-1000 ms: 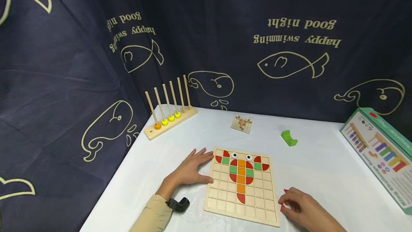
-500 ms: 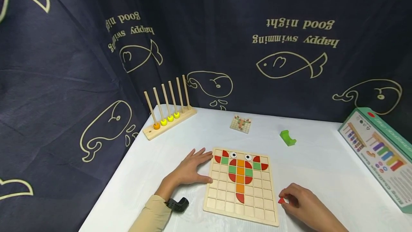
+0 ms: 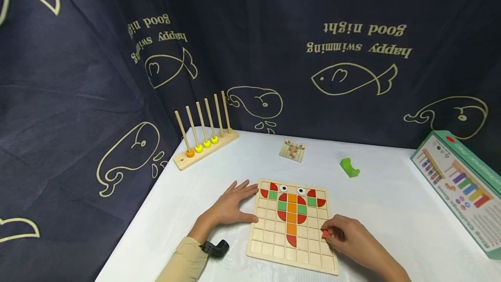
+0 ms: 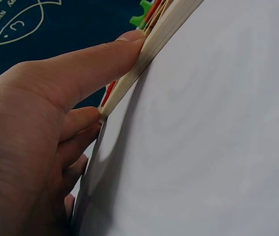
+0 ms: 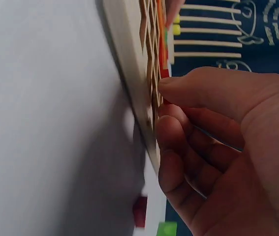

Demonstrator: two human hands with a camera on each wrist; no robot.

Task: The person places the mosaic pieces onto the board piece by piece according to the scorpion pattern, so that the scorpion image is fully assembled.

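A square wooden grid board [image 3: 270,235] lies on the white table. Set in its cells are red quarter-circle tiles, green and orange square tiles [image 3: 292,217] and two white eye discs [image 3: 301,191]. My left hand [image 3: 232,207] lies at the board's left edge, its fingers extended and thumb touching the rim, as the left wrist view [image 4: 124,81] also shows of the board. Over the right side of the board, my right hand [image 3: 349,235] pinches a small red tile [image 3: 325,234] between thumb and fingers. The fingers partly hide that tile, which looks pointed.
Behind the board lies a small pattern card [image 3: 292,150] with a similar picture. A green curved block [image 3: 349,167] sits to its right. A peg stand [image 3: 206,150] with orange and yellow beads stands back left, and a game box [image 3: 455,190] far right.
My right hand has lifted the red tile off the table beside the board and carried it left over the board's right edge. The left hand has stayed in place.
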